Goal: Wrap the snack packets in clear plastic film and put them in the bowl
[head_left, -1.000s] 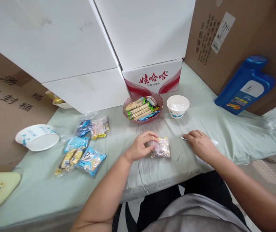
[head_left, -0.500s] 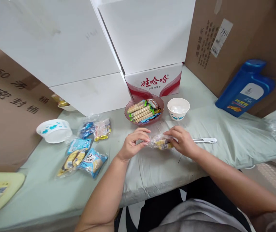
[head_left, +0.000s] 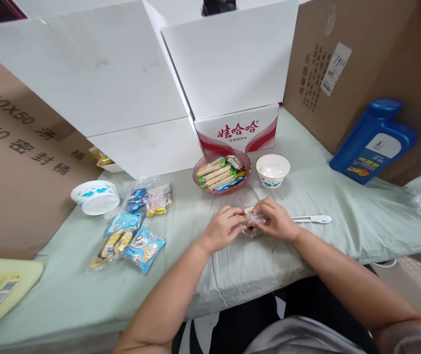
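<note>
Between my two hands, just above the cloth, is a small clear plastic bag of yellow-wrapped snacks (head_left: 251,230). My left hand (head_left: 224,227) is closed on its left side, with the fingers bent toward the right. My right hand (head_left: 277,221) grips the other side, its fingers partly covering the bag. Beyond them stands a pink glass bowl (head_left: 220,192) filled with wrapped stick biscuits (head_left: 217,176) and other packets. A white paper bowl (head_left: 272,173) with clear plastic inside is to its right. Close to my right wrist lies a white utility knife (head_left: 315,219).
Several bagged snack packets (head_left: 144,248) lie on the left, near a tipped paper bowl (head_left: 96,197). White boxes (head_left: 236,132) stand at the back. A blue bottle (head_left: 374,142) leans by a cardboard box (head_left: 317,64) at right. A pale yellow container (head_left: 7,290) is at lower left.
My left hand has moved right, closer to my right hand, and the snack bag is now bunched between them. The view has shifted slightly.
</note>
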`<action>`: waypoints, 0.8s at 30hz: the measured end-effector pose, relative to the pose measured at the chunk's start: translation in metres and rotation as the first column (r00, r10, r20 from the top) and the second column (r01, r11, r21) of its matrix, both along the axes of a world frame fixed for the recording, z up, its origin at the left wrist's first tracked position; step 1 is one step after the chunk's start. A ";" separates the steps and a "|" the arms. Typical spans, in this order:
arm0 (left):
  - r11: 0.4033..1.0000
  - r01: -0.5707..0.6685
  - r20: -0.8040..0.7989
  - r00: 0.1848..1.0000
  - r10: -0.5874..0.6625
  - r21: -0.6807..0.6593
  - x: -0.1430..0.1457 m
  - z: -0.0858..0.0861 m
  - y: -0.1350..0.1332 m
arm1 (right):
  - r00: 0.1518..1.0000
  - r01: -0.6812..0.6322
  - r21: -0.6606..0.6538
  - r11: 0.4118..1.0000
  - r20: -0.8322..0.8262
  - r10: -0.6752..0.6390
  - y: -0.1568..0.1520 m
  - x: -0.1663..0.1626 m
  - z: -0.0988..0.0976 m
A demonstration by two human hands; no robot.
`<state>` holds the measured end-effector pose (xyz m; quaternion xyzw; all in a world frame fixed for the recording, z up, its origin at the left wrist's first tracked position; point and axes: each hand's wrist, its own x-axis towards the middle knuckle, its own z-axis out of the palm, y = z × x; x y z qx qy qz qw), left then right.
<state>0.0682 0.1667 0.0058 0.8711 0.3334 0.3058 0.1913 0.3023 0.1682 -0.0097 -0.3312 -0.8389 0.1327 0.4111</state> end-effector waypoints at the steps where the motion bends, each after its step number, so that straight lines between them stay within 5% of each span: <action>1: 0.999 -0.044 0.046 0.998 0.045 -0.011 -0.001 -0.003 0.003 | 0.998 0.060 0.010 0.998 -0.021 -0.059 0.002 0.001 -0.002; 7: 0.910 -0.286 0.355 0.852 0.384 -0.300 -0.020 -0.007 0.017 | 0.862 0.436 -0.083 0.896 -0.248 -0.443 0.009 0.013 -0.002; 10: 0.961 -0.153 0.376 0.897 0.232 -0.230 -0.025 0.007 0.014 | 0.804 0.464 -0.179 0.868 -0.326 -0.497 0.006 0.017 0.003; 12: 0.963 0.125 0.314 0.948 -0.045 -0.239 -0.028 0.021 0.009 | 0.825 0.270 -0.282 0.921 -0.425 -0.372 0.002 0.022 0.006; 14: 0.842 0.388 0.221 0.919 -0.325 -0.374 -0.030 0.032 0.005 | 0.854 -0.129 -0.396 0.909 -0.510 -0.100 -0.002 0.028 0.010; 16: 0.721 0.467 0.142 0.874 -0.465 -0.512 -0.030 0.037 0.001 | 0.834 -0.483 -0.496 0.722 -0.512 0.205 -0.005 0.033 0.016; 18: 0.736 0.418 0.060 0.886 -0.460 -0.533 -0.026 0.035 -0.001 | 0.839 -0.544 -0.593 0.594 -0.369 0.400 -0.005 0.037 0.022; 20: 0.870 0.280 -0.027 0.948 -0.318 -0.407 -0.020 0.026 -0.002 | 0.921 -0.344 -0.618 0.707 -0.077 0.381 -0.004 0.037 0.025; 22: 0.980 0.077 -0.079 0.993 -0.093 -0.182 -0.014 0.016 -0.002 | 0.968 -0.011 -0.486 0.874 0.215 0.132 -0.002 0.034 0.025; 24: 0.995 -0.089 -0.078 0.993 0.092 0.036 -0.008 0.007 -0.001 | 0.934 0.252 -0.307 0.918 0.327 -0.147 0.000 0.029 0.021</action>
